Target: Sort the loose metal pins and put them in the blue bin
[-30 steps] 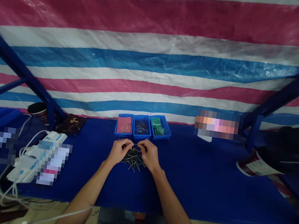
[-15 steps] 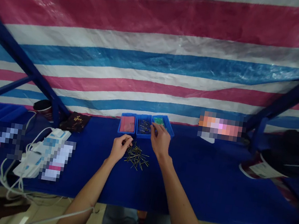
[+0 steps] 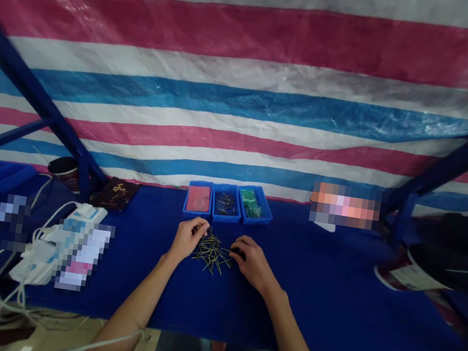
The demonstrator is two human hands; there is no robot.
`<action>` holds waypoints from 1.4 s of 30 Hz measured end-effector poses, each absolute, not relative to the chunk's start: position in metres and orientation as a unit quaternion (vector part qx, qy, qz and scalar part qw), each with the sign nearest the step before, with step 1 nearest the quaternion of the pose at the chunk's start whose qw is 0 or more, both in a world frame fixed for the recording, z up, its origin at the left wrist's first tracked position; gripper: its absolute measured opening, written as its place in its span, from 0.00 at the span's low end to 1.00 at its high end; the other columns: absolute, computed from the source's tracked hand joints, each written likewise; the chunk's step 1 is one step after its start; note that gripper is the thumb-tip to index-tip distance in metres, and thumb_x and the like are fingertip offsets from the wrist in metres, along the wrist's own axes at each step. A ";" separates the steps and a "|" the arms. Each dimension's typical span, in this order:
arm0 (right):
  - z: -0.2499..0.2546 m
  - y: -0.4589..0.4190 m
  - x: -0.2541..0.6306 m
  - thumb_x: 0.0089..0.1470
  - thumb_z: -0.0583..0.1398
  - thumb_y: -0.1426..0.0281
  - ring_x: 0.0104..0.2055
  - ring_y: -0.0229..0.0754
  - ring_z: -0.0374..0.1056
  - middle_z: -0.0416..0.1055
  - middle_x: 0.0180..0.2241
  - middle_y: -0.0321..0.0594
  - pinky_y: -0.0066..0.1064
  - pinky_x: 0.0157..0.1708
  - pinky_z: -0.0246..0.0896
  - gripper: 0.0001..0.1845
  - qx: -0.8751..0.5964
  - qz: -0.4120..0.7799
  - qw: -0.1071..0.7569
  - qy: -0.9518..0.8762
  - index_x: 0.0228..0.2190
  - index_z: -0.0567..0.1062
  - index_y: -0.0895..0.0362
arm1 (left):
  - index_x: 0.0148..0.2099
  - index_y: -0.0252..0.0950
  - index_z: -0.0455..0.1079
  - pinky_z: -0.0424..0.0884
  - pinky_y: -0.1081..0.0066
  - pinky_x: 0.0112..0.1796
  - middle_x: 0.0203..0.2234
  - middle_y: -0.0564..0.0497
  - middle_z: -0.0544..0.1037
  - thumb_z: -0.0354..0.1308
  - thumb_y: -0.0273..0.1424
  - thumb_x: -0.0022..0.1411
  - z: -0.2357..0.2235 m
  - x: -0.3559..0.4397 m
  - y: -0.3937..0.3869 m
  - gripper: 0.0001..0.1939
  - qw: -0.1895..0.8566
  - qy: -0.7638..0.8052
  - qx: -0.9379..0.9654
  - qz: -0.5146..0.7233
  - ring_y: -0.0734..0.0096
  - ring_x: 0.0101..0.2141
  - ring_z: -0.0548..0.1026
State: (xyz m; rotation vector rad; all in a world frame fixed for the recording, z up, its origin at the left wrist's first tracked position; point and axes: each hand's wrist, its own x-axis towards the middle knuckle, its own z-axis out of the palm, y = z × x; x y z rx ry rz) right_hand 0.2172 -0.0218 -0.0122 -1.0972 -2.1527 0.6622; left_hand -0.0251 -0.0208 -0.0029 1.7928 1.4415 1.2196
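- Far L: blue divided tray (image 3: 3, 186) at table's edge; white pwr strip (image 3: 39, 258) w/ cables nearer; dark packet (image 3: 114, 193) behind strip.
- L hand (image 3: 186, 239): at L/upper-L edge of rod pile; thumb + index drawn tog., next to no gap. Tips v. small in view, so maybe nipping a rod; can't tell.
- L bin (image 3: 196, 215): blue, behind L hand, w/ pink pieces (image 3: 199, 198).
- Rod pile (image 3: 211, 254): loose thin rods, criss-crossed on blue table (image 3: 319, 311), btwn the hands, in front of bins.
- Mid bin (image 3: 226, 219): blue, directly behind pile, w/ more thin rods (image 3: 225, 203).
- R bin (image 3: 257, 222): blue, w/ green packets (image 3: 251, 203).
- R hand (image 3: 250, 259): beside pile's R edge, fingers curled, small dark gap btwn thumb + fingers; can't tell if anything's held. Nearest rod ends right at its tips.
- Far R: dark-red tub (image 3: 412, 275), well apart from R hand.
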 end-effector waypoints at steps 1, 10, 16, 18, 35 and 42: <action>-0.012 -0.021 0.217 0.57 0.62 0.74 0.40 0.43 0.71 0.72 0.38 0.40 0.34 0.41 0.67 0.05 -0.413 0.250 0.315 -0.817 0.35 0.78 0.53 | 0.37 0.35 0.74 0.65 0.76 0.27 0.23 0.53 0.78 0.54 0.39 0.68 -0.003 -0.025 -0.021 0.14 0.264 0.533 0.665 0.452 0.75 0.23 0.72; -0.006 -0.017 0.216 0.60 0.59 0.75 0.34 0.39 0.70 0.71 0.34 0.38 0.29 0.34 0.64 0.07 -0.408 0.272 0.331 -0.806 0.30 0.76 0.55 | 0.37 0.35 0.74 0.67 0.76 0.29 0.24 0.52 0.78 0.55 0.39 0.68 -0.003 -0.024 -0.021 0.14 0.272 0.528 0.659 0.460 0.74 0.23 0.72; 0.026 0.004 0.193 0.60 0.60 0.74 0.32 0.37 0.68 0.72 0.34 0.38 0.29 0.34 0.62 0.06 -0.373 0.273 0.359 -0.811 0.32 0.76 0.56 | 0.45 0.35 0.76 0.66 0.76 0.30 0.29 0.50 0.79 0.56 0.38 0.67 0.002 -0.023 -0.024 0.14 0.277 0.510 0.675 0.456 0.72 0.27 0.73; 0.032 0.010 0.183 0.60 0.60 0.74 0.33 0.37 0.68 0.72 0.35 0.38 0.29 0.35 0.63 0.05 -0.347 0.271 0.364 -0.821 0.33 0.76 0.56 | 0.44 0.34 0.76 0.66 0.75 0.30 0.28 0.50 0.79 0.56 0.38 0.67 0.003 -0.024 -0.024 0.13 0.277 0.507 0.684 0.445 0.72 0.27 0.73; -0.003 -0.006 0.165 0.65 0.55 0.71 0.44 0.44 0.71 0.75 0.40 0.42 0.36 0.47 0.67 0.11 -0.349 0.227 0.422 -0.805 0.43 0.77 0.52 | 0.38 0.35 0.78 0.66 0.73 0.32 0.26 0.50 0.78 0.55 0.39 0.68 0.001 -0.021 -0.024 0.15 0.244 0.486 0.731 0.412 0.70 0.27 0.72; -0.003 -0.007 0.166 0.66 0.54 0.71 0.43 0.44 0.71 0.75 0.40 0.42 0.35 0.46 0.66 0.13 -0.359 0.218 0.417 -0.806 0.44 0.78 0.51 | 0.40 0.35 0.78 0.67 0.72 0.33 0.28 0.48 0.78 0.55 0.38 0.68 0.001 -0.021 -0.025 0.14 0.226 0.479 0.740 0.415 0.70 0.28 0.73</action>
